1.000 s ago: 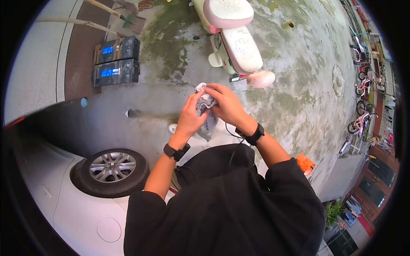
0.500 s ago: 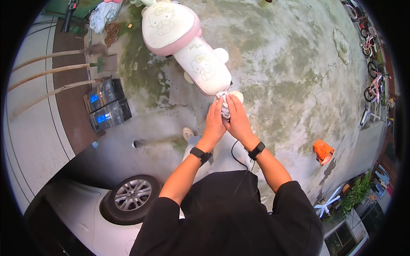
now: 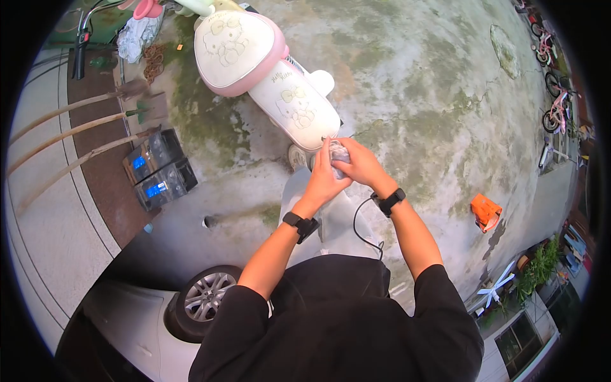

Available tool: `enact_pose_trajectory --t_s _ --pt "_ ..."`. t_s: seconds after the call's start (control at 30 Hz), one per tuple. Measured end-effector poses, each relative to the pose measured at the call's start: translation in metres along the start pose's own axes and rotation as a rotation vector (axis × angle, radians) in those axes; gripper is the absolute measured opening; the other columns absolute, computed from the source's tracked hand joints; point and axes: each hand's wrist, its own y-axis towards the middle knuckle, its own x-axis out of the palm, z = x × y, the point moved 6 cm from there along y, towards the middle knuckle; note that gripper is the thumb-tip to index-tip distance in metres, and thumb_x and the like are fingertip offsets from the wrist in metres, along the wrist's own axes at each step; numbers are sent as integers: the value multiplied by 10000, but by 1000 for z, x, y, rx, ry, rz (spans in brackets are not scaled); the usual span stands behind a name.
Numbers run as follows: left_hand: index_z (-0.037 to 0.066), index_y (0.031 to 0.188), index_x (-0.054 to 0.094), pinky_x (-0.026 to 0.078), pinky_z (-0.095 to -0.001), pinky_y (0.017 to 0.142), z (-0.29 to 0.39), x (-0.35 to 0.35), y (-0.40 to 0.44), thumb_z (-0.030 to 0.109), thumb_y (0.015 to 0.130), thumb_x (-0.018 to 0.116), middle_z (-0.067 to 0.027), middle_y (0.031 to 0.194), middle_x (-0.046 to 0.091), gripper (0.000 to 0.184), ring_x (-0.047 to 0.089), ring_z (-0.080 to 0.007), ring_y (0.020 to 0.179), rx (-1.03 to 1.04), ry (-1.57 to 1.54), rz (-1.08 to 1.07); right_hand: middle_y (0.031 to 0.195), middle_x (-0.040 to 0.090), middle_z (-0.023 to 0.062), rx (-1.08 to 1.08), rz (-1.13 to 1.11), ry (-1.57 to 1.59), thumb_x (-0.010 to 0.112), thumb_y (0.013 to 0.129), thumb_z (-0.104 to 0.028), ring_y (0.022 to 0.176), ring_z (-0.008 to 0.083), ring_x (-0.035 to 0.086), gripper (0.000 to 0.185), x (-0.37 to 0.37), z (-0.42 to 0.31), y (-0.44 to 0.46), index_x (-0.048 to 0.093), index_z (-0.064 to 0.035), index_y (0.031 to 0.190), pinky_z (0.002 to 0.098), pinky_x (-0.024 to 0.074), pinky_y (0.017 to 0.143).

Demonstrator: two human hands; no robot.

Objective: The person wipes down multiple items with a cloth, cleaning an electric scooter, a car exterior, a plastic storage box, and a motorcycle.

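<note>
Between my two hands is a crumpled greyish-white cloth [image 3: 339, 153], bunched into a small wad. My left hand [image 3: 323, 181] closes on its left side, fingers pointing up toward the scooter. My right hand [image 3: 366, 167] wraps it from the right, with the thumb across the near side. Just beyond my fingertips is the rear end of a white and pink scooter seat [image 3: 305, 124] printed with a cartoon cat. Its wider white front seat [image 3: 234, 48] has a pink edge. Whether the cloth touches the seat I cannot tell.
A car wheel [image 3: 207, 296] is at lower left, near black boxes [image 3: 168, 181] and long-handled tools [image 3: 76, 124]. An orange bag-like item [image 3: 485, 212] lies on the concrete at right. Small bicycles [image 3: 557, 118] stand at far right. A dark cable [image 3: 358, 232] hangs by my right wrist.
My hands have shifted their hold on the cloth, the right hand now more to its side. One shoe has moved forward beside the scooter. The view has turned slightly, shifting the scooter leftward.
</note>
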Motion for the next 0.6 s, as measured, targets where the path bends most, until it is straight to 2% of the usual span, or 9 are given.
enact_pose_trajectory --t_s 0.07,0.13,0.2,0.3,0.33,0.43,0.47,0.57,0.6 --pt "66 1573 235 287 -526 1177 20 8 -5 167 699 811 -300 1472 367 1051 340 -463 1409 87 29 -38 1316 607 182 51 41 82 742 778 -72 1218 364 591 581 -13 -5 -22 552 -40 1326 403 489 1006" --pt "71 1559 279 289 -517 1179 33 9 -18 126 712 779 -304 1485 338 985 347 -482 1401 242 143 -38 1360 576 190 46 101 76 748 750 0 1264 366 569 625 -16 -12 -44 526 -29 1333 391 475 1034" --pt "80 1540 325 294 -536 1178 34 7 -33 24 727 698 -318 1506 293 896 331 -517 1400 342 166 -72 1396 544 193 -41 141 -6 767 712 39 1304 384 535 677 -8 -9 -60 510 -33 1334 415 453 1071" --pt "75 1540 319 300 -547 1177 22 -7 -52 -45 720 649 -332 1513 277 892 323 -517 1406 354 169 -258 1428 515 192 -185 176 -95 784 657 68 1348 418 480 715 15 -20 -68 516 -30 1312 463 415 1118" --pt "64 1531 330 344 -525 1157 14 -12 -57 -75 717 653 -297 1480 348 886 368 -483 1387 403 236 -229 1435 508 190 -235 184 -121 788 639 72 1360 431 462 720 19 -26 -67 523 -27 1301 481 401 1133" --pt "61 1524 344 392 -486 1123 -9 -32 -62 -43 715 707 -246 1415 435 893 440 -441 1338 405 280 -238 1431 515 181 -247 87 -285 812 638 40 1377 410 463 747 35 -50 -54 520 -53 1319 498 408 1129" --pt "50 1510 370 437 -461 1076 -13 -40 -62 9 692 780 -208 1344 492 916 499 -409 1276 433 312 -185 1403 538 172 -263 73 -350 812 636 -16 1352 407 482 713 41 -53 -47 547 -44 1297 498 415 1120" --pt "32 1501 382 458 -460 1049 -22 -54 -60 37 662 828 -212 1342 495 950 521 -414 1235 360 161 -90 1361 566 166 -306 25 -418 800 654 -78 1320 394 507 660 50 -65 -25 575 -41 1273 482 431 1100" --pt "-19 1498 363 467 -457 1032 -18 -57 -57 70 639 861 -213 1307 530 998 548 -402 1199 354 194 -81 1310 603 154 -318 25 -435 798 651 -112 1261 366 558 642 50 -64 -18 597 -42 1257 449 469 1058"
